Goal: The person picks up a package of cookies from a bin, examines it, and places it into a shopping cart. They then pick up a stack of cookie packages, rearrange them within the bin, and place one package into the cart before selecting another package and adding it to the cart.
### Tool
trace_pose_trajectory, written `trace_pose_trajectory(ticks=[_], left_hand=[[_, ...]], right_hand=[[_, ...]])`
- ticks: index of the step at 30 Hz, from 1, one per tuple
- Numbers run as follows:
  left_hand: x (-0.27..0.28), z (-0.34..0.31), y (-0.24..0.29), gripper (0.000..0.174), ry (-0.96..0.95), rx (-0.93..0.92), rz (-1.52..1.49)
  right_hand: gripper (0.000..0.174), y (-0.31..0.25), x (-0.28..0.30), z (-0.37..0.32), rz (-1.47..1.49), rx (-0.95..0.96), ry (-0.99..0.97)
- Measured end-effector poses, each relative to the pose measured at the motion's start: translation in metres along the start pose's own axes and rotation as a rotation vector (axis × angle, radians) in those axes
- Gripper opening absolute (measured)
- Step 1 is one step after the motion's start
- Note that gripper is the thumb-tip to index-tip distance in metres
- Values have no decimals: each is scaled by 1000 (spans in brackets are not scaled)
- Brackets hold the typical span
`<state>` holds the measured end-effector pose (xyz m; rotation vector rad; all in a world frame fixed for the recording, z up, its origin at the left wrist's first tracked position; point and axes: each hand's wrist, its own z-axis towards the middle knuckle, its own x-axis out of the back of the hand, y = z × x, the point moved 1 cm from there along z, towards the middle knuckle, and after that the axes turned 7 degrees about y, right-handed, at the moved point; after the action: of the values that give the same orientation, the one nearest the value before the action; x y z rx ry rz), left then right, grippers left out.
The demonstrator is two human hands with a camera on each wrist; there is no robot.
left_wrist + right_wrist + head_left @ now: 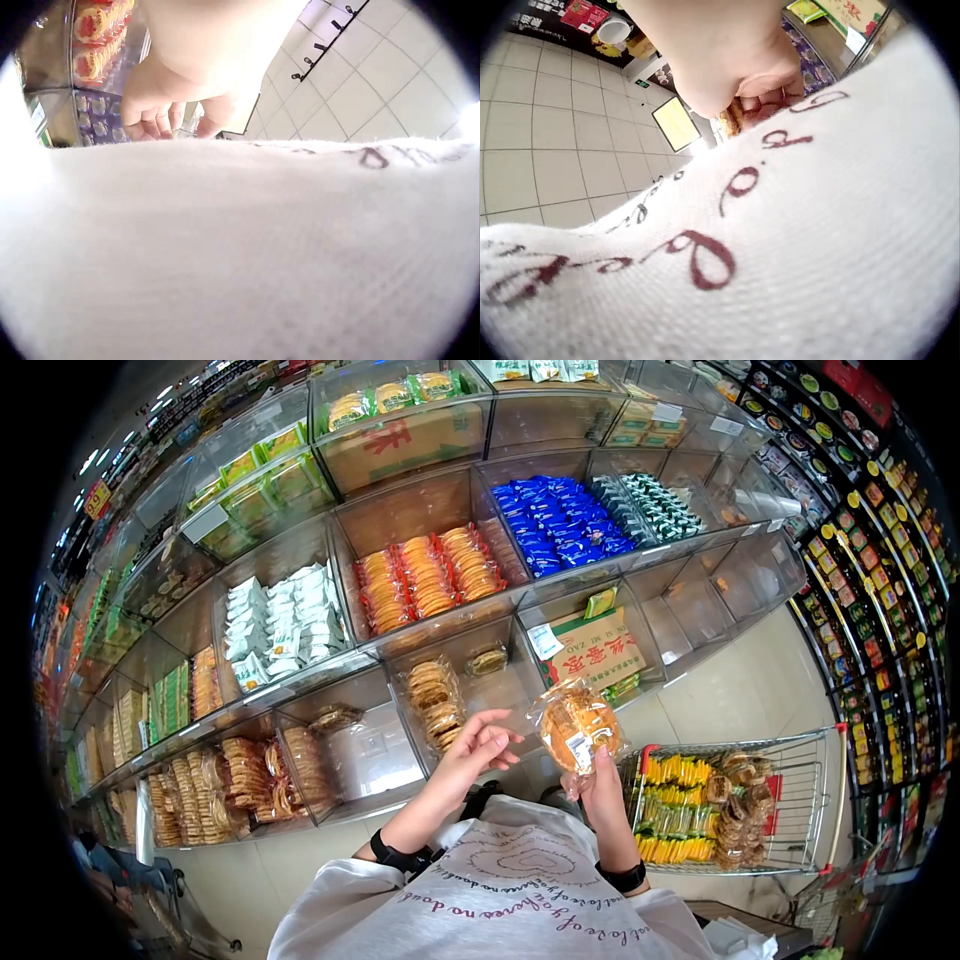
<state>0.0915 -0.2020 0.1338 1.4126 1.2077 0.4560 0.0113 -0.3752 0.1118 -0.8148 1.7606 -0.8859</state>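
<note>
In the head view my right hand (603, 788) grips a clear plastic packet of round biscuits (575, 718), thumb on its front beside a white label. My left hand (478, 748) is just left of the packet, fingers loosely bent and holding nothing. Below that hand, a bin holds a stack of wrapped round biscuits (434, 695). The left wrist view shows my left hand (184, 90) over the white shirt, with nothing in its fingers. In the right wrist view my right hand (739, 67) hides most of the brown packet (731, 120).
Tiered clear bins hold white packets (285, 620), red-edged biscuit packs (430, 575) and blue packets (555, 525). A printed cardboard box (600, 645) sits in a front bin. To my right stands a wire shopping cart (800, 780) with yellow packets (675, 770) and wrapped biscuits.
</note>
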Motion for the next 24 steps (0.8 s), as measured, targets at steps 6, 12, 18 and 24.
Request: trace_pose_trajectory(ticks=[6,12,18,24], left_hand=[[-4,7,-9,39,-224,49,-18],[-5,9,-11,43,60,141,-98],[-3,14,-10,43,122,115,-166],[-6,16,0,43,188,67,-342]], right_hand=[[41,11,5,0,-164,-34,52],[24,6,-9,-3,-266,-105,-213],[18,-5,-11,1,-323,-85,-320],[18,-5,-9,2,-292,-31,-295]])
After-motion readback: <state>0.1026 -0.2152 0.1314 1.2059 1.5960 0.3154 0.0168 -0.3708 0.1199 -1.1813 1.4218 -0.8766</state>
